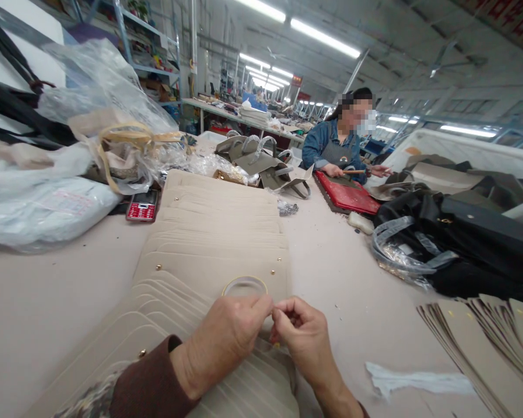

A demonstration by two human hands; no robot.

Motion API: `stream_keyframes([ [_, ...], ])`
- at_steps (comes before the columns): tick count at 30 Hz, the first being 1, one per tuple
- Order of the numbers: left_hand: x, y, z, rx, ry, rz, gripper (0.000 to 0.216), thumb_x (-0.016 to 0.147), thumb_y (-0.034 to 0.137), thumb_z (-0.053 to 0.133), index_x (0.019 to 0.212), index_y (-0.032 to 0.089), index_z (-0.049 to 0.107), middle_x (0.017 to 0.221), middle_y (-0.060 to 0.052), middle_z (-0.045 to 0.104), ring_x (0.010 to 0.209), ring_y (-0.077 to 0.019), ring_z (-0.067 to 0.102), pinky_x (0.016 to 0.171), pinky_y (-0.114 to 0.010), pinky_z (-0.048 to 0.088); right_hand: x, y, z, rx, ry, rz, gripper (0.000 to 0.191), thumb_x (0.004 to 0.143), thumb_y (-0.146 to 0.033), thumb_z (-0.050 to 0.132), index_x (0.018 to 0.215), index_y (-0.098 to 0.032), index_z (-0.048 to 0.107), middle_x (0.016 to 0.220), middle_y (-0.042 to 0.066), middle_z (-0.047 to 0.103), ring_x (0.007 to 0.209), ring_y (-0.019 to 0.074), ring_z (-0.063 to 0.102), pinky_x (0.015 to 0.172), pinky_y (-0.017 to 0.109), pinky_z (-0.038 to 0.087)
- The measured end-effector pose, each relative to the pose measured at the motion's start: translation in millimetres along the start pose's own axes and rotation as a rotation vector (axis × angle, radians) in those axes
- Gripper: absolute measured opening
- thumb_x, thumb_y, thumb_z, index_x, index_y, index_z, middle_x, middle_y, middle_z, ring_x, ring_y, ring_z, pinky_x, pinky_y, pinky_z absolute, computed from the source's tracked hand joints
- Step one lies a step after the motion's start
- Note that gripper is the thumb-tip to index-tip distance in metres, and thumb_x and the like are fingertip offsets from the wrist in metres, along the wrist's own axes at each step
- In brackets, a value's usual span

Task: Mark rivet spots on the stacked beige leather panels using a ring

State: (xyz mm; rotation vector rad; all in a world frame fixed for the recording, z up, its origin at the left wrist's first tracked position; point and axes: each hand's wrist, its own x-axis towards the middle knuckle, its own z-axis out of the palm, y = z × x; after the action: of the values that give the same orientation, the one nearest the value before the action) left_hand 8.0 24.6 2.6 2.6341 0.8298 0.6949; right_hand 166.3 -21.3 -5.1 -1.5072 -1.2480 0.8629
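My left hand is closed, its thumb and forefinger pinched together. A thin yellow-edged ring, like a roll of tape, rises from behind its fingers and seems to be held in them. My right hand is closed too, its fingertips pinched and meeting those of the left; what lies between them is too small to make out. A bit of yellow shows under the right fingers. Beneath both hands lies a long overlapping row of beige bag panels, several with small gold studs.
A red-and-black phone and plastic-wrapped bundles lie left. Grey-green bag pieces sit behind the panels. A co-worker works at a red board. Black bags, beige strips and a white scrap are right.
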Motion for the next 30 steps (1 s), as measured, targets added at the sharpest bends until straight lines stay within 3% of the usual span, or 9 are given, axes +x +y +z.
stream_keyframes([
  [3,-0.2,3.0,0.5,-0.011,0.018,0.047,0.020,0.091,0.007,0.037,0.083,0.019,0.051,0.072,-0.001,0.060,0.061,-0.0149,0.056,0.053,-0.026,0.040,8.3,3.8,-4.2,0.276,-0.031,0.264,0.025,0.071,-0.039,0.072,0.066,-0.016,0.063,0.049,-0.001,0.061,0.041,0.0118,0.055,0.043,0.023,0.047],
  [7,3.5,2.1,-1.4,0.104,-0.144,-0.112,0.018,0.094,0.009,0.041,0.086,0.019,0.053,0.077,-0.003,0.062,0.069,-0.0180,0.059,0.060,-0.028,0.047,15.9,17.5,-23.7,0.206,-0.028,0.364,0.036,0.064,-0.046,0.080,0.072,-0.013,0.068,0.055,0.001,0.065,0.043,0.0109,0.058,0.045,0.021,0.048],
  [10,7.4,0.3,-4.0,0.187,-0.301,-0.196,0.018,0.092,0.006,0.043,0.090,0.018,0.055,0.086,-0.006,0.064,0.080,-0.0216,0.060,0.067,-0.032,0.051,16.0,26.9,-31.3,0.105,-0.056,0.337,0.038,0.068,-0.048,0.077,0.076,-0.012,0.070,0.058,0.002,0.066,0.046,0.0106,0.059,0.048,0.022,0.049],
  [12,8.3,-0.5,-3.9,0.196,-0.343,-0.205,0.018,0.093,0.006,0.043,0.092,0.018,0.056,0.089,-0.006,0.063,0.083,-0.0225,0.059,0.069,-0.033,0.052,15.1,29.9,-29.8,0.028,-0.087,0.314,0.035,0.072,-0.047,0.074,0.076,-0.012,0.071,0.058,0.002,0.066,0.047,0.0106,0.058,0.049,0.022,0.049],
  [16,6.1,-2.3,1.3,0.183,-0.331,-0.184,0.017,0.092,0.007,0.043,0.093,0.018,0.056,0.088,-0.006,0.062,0.083,-0.0227,0.058,0.071,-0.034,0.052,14.6,27.7,-22.9,-0.172,-0.129,0.251,0.028,0.078,-0.042,0.066,0.074,-0.014,0.070,0.056,0.001,0.064,0.047,0.0120,0.056,0.046,0.023,0.045],
  [22,2.6,-4.4,7.3,0.179,-0.304,-0.176,0.015,0.092,0.008,0.043,0.091,0.018,0.054,0.085,-0.006,0.061,0.083,-0.0226,0.059,0.070,-0.033,0.051,13.6,19.2,-17.3,-0.496,-0.167,0.005,0.024,0.082,-0.033,0.057,0.072,-0.019,0.073,0.067,0.004,0.073,0.061,0.0179,0.065,0.059,0.026,0.046],
  [27,2.6,-5.1,7.6,0.176,-0.309,-0.178,0.014,0.092,0.009,0.044,0.093,0.018,0.054,0.087,-0.005,0.061,0.084,-0.0220,0.059,0.071,-0.032,0.051,14.2,18.2,-11.9,-0.585,-0.143,-0.046,0.022,0.082,-0.031,0.056,0.070,-0.021,0.071,0.067,0.003,0.073,0.061,0.0185,0.066,0.059,0.026,0.046],
  [30,3.1,-5.3,6.9,0.188,-0.306,-0.172,0.014,0.092,0.008,0.044,0.093,0.018,0.054,0.087,-0.006,0.062,0.083,-0.0232,0.059,0.070,-0.034,0.052,14.5,21.4,-15.1,-0.534,-0.124,0.016,0.016,0.080,-0.032,0.062,0.088,-0.021,0.070,0.054,-0.002,0.065,0.051,0.0166,0.061,0.052,0.025,0.045],
])
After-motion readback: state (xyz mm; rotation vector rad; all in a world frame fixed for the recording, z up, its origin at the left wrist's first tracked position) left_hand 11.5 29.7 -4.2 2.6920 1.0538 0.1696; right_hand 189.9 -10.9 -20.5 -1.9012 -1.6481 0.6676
